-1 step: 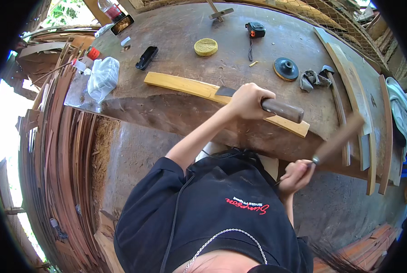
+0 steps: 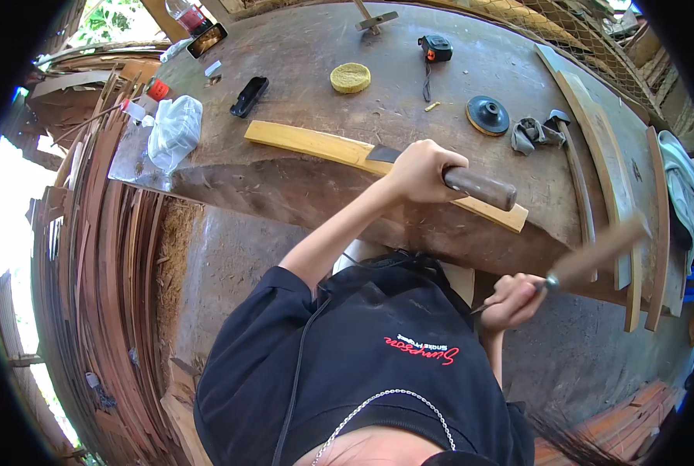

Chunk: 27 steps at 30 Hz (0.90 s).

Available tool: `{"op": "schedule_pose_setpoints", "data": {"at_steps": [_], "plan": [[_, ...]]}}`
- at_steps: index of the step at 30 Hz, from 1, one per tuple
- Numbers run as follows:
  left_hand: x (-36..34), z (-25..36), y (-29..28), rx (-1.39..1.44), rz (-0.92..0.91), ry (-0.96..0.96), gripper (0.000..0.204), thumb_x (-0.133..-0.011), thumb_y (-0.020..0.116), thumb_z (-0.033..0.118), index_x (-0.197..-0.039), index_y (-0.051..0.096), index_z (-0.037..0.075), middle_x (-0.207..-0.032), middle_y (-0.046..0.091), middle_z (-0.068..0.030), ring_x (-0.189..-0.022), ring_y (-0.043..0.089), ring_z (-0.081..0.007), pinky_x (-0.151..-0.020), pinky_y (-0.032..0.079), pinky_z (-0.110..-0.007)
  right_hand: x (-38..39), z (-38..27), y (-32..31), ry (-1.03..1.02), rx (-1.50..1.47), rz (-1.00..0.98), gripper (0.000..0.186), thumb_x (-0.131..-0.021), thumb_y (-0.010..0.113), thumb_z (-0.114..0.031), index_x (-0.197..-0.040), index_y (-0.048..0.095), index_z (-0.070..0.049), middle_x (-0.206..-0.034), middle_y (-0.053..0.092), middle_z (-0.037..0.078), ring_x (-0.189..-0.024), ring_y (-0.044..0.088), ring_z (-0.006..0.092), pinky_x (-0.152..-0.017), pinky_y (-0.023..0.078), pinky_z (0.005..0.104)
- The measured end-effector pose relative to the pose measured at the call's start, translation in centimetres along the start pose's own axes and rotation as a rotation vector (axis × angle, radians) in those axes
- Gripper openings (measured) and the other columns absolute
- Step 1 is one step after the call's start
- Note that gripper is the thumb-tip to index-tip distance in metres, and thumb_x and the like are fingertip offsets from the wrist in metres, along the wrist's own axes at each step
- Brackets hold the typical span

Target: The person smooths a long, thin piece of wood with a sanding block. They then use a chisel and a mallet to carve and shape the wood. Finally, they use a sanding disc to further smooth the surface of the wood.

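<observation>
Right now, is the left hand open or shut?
Shut: the left hand is closed round a wooden handle showing on one side, dark blade on the other.

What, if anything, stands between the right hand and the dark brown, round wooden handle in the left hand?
Nothing visible blocks the gap from the right hand to the dark brown, round wooden handle. Seen from above, only the brown wooden workbench and one end of the flat yellow wooden strip show along that line.

Red script [image 2: 420,356] and smaller white print [image 2: 420,343] — upside down in view — across the black shirt [image 2: 347,326].
</observation>
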State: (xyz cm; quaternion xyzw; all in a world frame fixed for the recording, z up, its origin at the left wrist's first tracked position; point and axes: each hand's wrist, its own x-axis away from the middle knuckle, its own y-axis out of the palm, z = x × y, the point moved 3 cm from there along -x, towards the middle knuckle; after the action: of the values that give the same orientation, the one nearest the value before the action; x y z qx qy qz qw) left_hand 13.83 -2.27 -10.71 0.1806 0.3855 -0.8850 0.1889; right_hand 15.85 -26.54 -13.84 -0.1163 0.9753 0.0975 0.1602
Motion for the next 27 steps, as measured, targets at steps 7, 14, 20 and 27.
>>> {"op": "schedule_pose_setpoints", "data": {"at_steps": [7, 14, 20, 27], "plan": [[0.5, -0.1, -1.2, 0.063, 0.002, 0.043, 0.021, -0.06, 0.076, 0.014, -0.071, 0.061, 0.005, -0.057, 0.05, -0.0118, -0.05, 0.047, -0.0291, -0.051, 0.041, -0.03, 1.8, 3.1, 1.5, -0.115, 0.269, -0.315, 0.019, -0.093, 0.05, -0.02, -0.082, 0.048, -0.005, -0.056, 0.044, 0.005, -0.045, 0.043, 0.0112, -0.044, 0.032, 0.0266], [1.2, -1.0, -3.1, 0.026, 0.02, -0.013, 0.02, -0.058, 0.074, 0.008, -0.07, 0.059, 0.004, -0.055, 0.047, -0.0102, -0.048, 0.042, -0.0239, -0.05, 0.041, -0.028, 0.3, 0.1, 1.8, -0.126, -0.164, 0.068, 0.035, -0.099, 0.043, -0.039, -0.092, 0.036, -0.006, -0.051, 0.037, -0.001, -0.039, 0.037, 0.0087, -0.042, 0.03, 0.0223], [1.6, -2.1, -3.8, -0.059, 0.051, -0.043, 0.017, -0.061, 0.074, 0.011, -0.069, 0.06, 0.006, -0.056, 0.051, -0.0116, -0.05, 0.05, -0.0273, -0.051, 0.041, -0.031, 1.8, 2.6, 4.0, -0.021, 0.27, -0.43, 0.015, -0.093, 0.05, -0.013, -0.082, 0.049, -0.003, -0.056, 0.045, 0.007, -0.047, 0.047, 0.0152, -0.046, 0.037, 0.0297], [2.8, -5.0, -6.3, -0.199, 0.089, -0.177, 0.021, -0.063, 0.075, 0.026, -0.068, 0.062, 0.01, -0.059, 0.056, -0.0117, -0.059, 0.055, -0.0347, -0.054, 0.045, -0.037, -0.3, 0.1, 5.9, -0.206, -0.356, -0.057, 0.028, -0.101, 0.041, -0.035, -0.092, 0.034, -0.009, -0.053, 0.035, -0.002, -0.041, 0.034, 0.0076, -0.044, 0.032, 0.024]]}}
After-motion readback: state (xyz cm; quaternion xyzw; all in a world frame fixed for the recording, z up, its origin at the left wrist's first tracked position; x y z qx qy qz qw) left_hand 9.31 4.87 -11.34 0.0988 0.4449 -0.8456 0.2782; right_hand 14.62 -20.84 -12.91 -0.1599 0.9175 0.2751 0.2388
